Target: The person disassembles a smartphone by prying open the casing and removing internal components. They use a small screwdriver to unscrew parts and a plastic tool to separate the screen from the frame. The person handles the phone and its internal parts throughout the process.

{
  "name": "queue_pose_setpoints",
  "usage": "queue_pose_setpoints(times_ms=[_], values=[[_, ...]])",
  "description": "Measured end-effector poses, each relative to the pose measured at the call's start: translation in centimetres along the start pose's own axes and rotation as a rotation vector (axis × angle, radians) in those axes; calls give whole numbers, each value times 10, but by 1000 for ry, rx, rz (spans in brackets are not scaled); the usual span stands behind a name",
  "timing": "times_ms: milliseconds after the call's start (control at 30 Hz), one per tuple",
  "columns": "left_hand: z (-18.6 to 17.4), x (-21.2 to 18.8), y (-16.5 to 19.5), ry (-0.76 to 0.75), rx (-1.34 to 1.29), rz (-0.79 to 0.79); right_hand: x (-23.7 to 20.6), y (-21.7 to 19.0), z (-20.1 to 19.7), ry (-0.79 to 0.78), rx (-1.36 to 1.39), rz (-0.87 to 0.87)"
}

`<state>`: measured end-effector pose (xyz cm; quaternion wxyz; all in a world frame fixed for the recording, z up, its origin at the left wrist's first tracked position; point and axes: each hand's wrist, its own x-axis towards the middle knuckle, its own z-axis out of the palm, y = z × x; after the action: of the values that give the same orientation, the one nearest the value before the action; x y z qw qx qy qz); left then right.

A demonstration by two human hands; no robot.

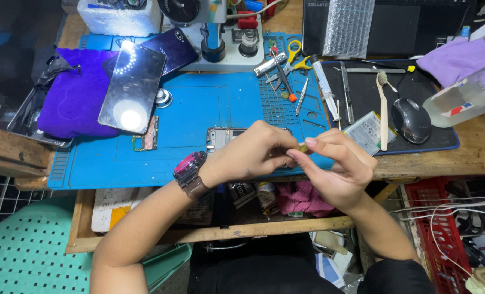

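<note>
Both hands meet above the blue mat (199,109): left hand (250,152) and right hand (338,166) pinch a tiny yellowish part (303,147) in a narrow fingertip grip, steadying it.

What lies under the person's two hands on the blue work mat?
Under the left hand an opened phone frame shows on the blue mat; its right part is covered. Both hands, right hand included, pinch a tiny yellowish piece.
</note>
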<state>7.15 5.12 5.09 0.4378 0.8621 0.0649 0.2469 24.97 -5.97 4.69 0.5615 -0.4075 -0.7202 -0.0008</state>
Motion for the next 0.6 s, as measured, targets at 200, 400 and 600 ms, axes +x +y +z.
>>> queue_pose_setpoints(times_ms=[200, 400, 600], values=[[7, -9, -2, 117, 42, 8, -1, 10, 8, -37, 204, 73], [25, -9, -6, 241, 61, 55, -8, 28, 5, -28, 440, 181], [34, -8, -5, 298, 19, -26, -10, 42, -2, -103, 513, 151]])
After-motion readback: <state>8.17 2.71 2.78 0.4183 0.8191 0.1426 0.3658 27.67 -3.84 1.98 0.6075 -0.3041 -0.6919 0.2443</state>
